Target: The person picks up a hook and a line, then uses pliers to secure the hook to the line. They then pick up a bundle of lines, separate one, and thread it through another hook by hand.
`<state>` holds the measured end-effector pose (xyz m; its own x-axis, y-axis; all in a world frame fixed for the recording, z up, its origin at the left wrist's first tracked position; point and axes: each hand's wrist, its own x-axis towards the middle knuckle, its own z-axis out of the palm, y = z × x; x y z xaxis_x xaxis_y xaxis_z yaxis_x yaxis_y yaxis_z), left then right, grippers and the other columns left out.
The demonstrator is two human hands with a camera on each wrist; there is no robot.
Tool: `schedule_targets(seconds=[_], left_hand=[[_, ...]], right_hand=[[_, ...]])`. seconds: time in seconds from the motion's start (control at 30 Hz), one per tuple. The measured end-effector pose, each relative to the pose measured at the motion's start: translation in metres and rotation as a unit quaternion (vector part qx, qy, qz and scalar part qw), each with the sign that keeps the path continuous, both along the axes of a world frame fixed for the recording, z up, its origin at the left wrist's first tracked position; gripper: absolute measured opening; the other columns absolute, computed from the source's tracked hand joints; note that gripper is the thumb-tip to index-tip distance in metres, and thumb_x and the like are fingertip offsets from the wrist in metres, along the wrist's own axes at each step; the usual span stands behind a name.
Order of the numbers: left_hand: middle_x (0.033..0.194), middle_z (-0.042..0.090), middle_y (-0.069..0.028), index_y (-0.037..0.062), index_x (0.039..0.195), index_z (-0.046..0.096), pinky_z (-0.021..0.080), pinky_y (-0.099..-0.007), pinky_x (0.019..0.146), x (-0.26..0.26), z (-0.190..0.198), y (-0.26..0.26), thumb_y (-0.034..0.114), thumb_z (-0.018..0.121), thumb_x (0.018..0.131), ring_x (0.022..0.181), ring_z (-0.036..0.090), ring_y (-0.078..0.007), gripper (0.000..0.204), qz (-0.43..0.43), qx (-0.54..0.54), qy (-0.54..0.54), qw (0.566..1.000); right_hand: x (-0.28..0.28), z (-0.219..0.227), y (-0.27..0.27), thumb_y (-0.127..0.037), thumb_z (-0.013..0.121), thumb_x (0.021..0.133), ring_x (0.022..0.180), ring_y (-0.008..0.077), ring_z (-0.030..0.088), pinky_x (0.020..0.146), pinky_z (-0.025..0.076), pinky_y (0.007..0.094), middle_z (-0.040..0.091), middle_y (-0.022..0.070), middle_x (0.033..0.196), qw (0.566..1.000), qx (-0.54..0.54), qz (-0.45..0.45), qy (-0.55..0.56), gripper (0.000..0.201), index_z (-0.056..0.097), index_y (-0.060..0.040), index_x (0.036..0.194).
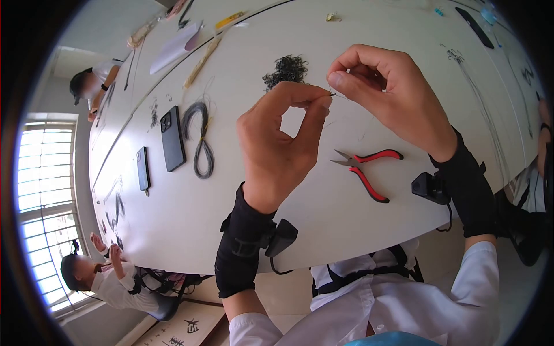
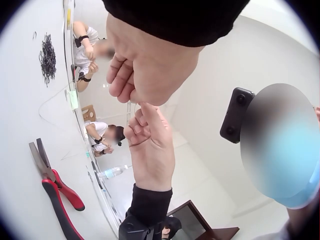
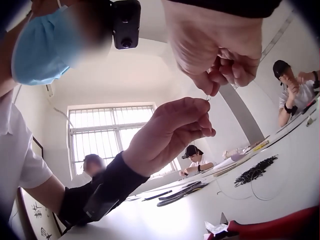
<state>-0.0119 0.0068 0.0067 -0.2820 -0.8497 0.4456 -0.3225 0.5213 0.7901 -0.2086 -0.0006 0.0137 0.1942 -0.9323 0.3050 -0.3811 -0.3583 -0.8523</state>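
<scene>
Raised over the white table, my left hand (image 1: 280, 135) pinches a small dark hook (image 1: 332, 94) between thumb and forefinger; only its thin tip shows. Close beside it, my right hand (image 1: 398, 95) brings thumb and forefinger together on a fine, pale line, its other fingers curled in. The two sets of fingertips nearly meet, one above the other, in the right wrist view. Behind them on the table lies a tangled pile of small dark hooks (image 1: 287, 70). Pliers (image 1: 369, 167) with red and black handles lie below the right hand, jaws spread slightly.
Left of my hands lie a tied coil of grey line (image 1: 202, 141) and two dark phones (image 1: 173, 141) (image 1: 143, 168). A bundle of hooks on long lines (image 1: 459, 57) is at the right. White paper (image 1: 176, 47) lies farther back. Other people sit around the table.
</scene>
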Motion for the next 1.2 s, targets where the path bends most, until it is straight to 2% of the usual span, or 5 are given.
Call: schedule_targets(seconds=[0.23, 0.43, 0.67, 0.9, 1.2], left_hand=[[0.082, 0.074, -0.0082, -0.0009, 0.091, 0.070, 0.054, -0.0261, 0.074, -0.001, -0.006, -0.005, -0.001, 0.073, 0.088, 0.076, 0.070, -0.0143, 0.004, 0.057, 0.016, 0.092, 0.994], [0.082, 0.074, -0.0081, -0.0002, 0.091, 0.070, 0.054, -0.0273, 0.074, -0.004, -0.007, -0.003, -0.001, 0.073, 0.087, 0.077, 0.072, -0.0163, 0.005, 0.045, 0.002, 0.029, 0.999], [0.083, 0.074, -0.0085, -0.0011, 0.092, 0.070, 0.054, -0.0270, 0.074, -0.003, -0.003, 0.000, -0.001, 0.072, 0.088, 0.078, 0.072, -0.0160, 0.005, 0.007, 0.020, 0.048, 0.999], [0.083, 0.074, -0.0087, -0.0021, 0.094, 0.070, 0.054, -0.0267, 0.075, -0.001, -0.006, -0.005, 0.000, 0.072, 0.090, 0.077, 0.070, -0.0140, 0.005, 0.048, 0.032, 0.094, 0.994], [0.083, 0.074, -0.0080, 0.0015, 0.092, 0.069, 0.054, -0.0268, 0.071, -0.003, -0.006, -0.001, 0.000, 0.074, 0.088, 0.076, 0.071, -0.0166, 0.007, 0.043, -0.047, -0.021, 0.998]], right_hand=[[0.009, 0.013, 0.015, -0.009, 0.072, 0.089, 0.056, 0.0146, 0.049, 0.056, 0.042, 0.0299, 0.053, 0.0066, 0.062, 0.998, -0.013, 0.012, 0.061, 0.012, 0.066, 0.0005, 0.092], [0.010, 0.013, 0.018, -0.006, 0.070, 0.093, 0.062, 0.0059, 0.043, 0.057, 0.036, 0.0245, 0.053, -0.0012, 0.072, 0.987, -0.148, 0.002, 0.061, 0.006, 0.067, -0.0016, 0.094], [-0.004, 0.003, 0.000, -0.011, 0.067, 0.098, 0.066, 0.0031, 0.044, 0.060, 0.037, 0.0218, 0.055, -0.0027, 0.073, 0.999, 0.031, 0.015, 0.007, 0.011, 0.067, -0.0007, 0.098], [0.009, 0.011, 0.014, -0.007, 0.071, 0.086, 0.057, 0.0185, 0.053, 0.057, 0.045, 0.0312, 0.057, 0.0094, 0.065, 0.998, -0.029, 0.014, 0.061, 0.009, 0.066, 0.0005, 0.089], [0.003, 0.018, 0.014, -0.007, 0.072, 0.092, 0.063, 0.0069, 0.046, 0.057, 0.037, 0.0262, 0.058, 0.0004, 0.075, 0.991, -0.112, -0.010, 0.075, 0.006, 0.067, -0.0022, 0.093]])
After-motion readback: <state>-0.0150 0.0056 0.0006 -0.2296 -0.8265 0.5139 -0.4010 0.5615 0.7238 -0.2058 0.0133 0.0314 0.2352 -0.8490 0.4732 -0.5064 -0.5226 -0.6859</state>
